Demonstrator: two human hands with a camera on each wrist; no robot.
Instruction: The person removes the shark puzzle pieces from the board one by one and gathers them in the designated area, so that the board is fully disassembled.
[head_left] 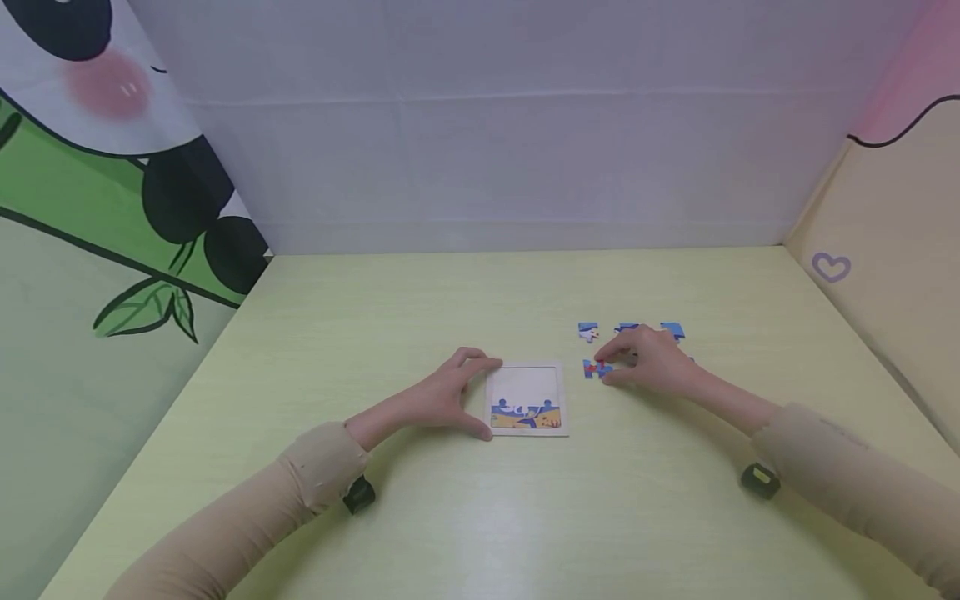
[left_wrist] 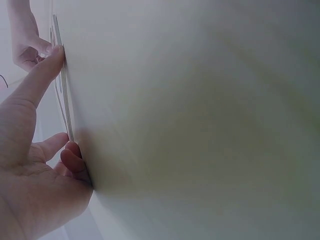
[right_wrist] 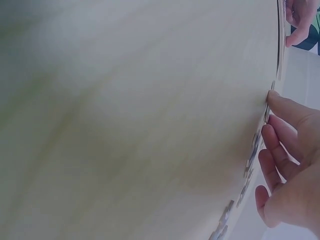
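A square jigsaw tray (head_left: pixel 525 383) with a white border lies flat on the table, its lower strip filled by yellow and blue pieces (head_left: pixel 525 417). My left hand (head_left: pixel 442 398) spans the tray's left side, thumb at the near corner and fingers at the far one. To the right of the tray, my right hand (head_left: pixel 654 362) pinches a blue and red puzzle piece (head_left: pixel 588 369) between thumb and fingertips, low over the table. In the right wrist view, that thumb (right_wrist: pixel 285 107) meets the thin edge of the piece.
Behind the right hand lie more loose pieces: a blue and white one (head_left: pixel 588 331), a partly covered dark blue one (head_left: pixel 625 327) and a blue one (head_left: pixel 673 330). Others are hidden under the hand. A pale cloth wall (head_left: pixel 525 167) closes off the table's (head_left: pixel 375 317) far edge.
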